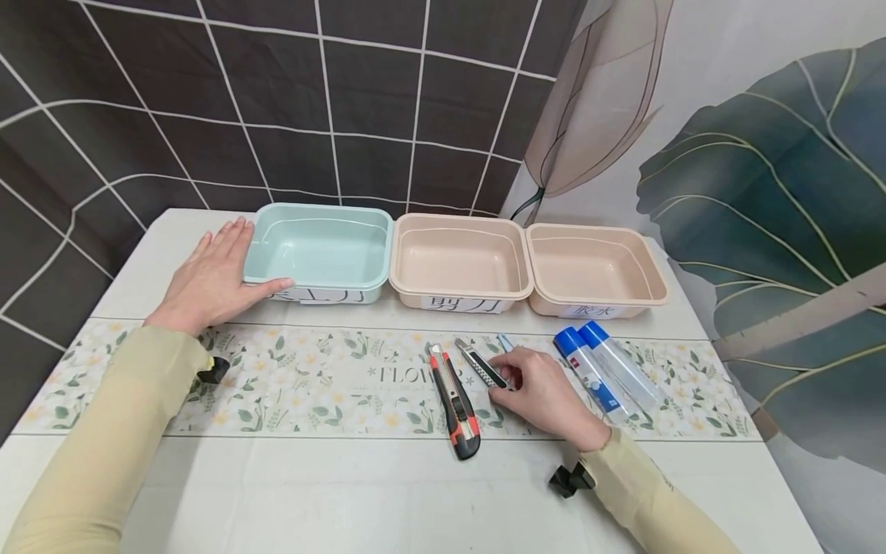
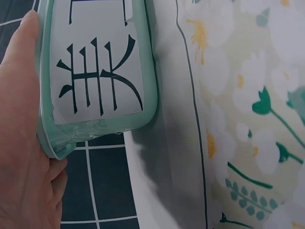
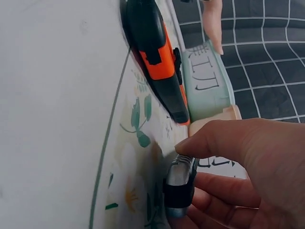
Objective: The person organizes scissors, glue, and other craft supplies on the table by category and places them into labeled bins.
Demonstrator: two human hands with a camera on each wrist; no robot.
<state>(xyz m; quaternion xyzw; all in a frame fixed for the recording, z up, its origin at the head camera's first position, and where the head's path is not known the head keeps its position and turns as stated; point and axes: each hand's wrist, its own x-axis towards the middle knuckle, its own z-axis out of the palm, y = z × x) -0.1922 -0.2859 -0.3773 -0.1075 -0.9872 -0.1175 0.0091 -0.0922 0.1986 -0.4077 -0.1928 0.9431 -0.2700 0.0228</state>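
My left hand (image 1: 211,281) lies with straight fingers against the left end of a mint-green bin (image 1: 321,246), its thumb along the front rim. In the left wrist view the bin's paper label (image 2: 97,76) stands beside that hand. My right hand (image 1: 547,392) pinches a silver-and-black utility knife (image 1: 482,363) between thumb and fingers, low over the floral strip. To its left lies a red-and-black utility knife (image 1: 455,404). A slim light-blue item (image 1: 506,342) shows just past the right hand, mostly hidden. Right of the hand lie two blue-capped glue bottles, one labelled (image 1: 591,373), one clear (image 1: 626,365).
A peach bin (image 1: 462,296) stands beside the mint one, and another peach bin (image 1: 598,304) is at the right; all have labels on their fronts. A dark gridded curtain (image 1: 277,92) hangs behind the table (image 1: 346,492).
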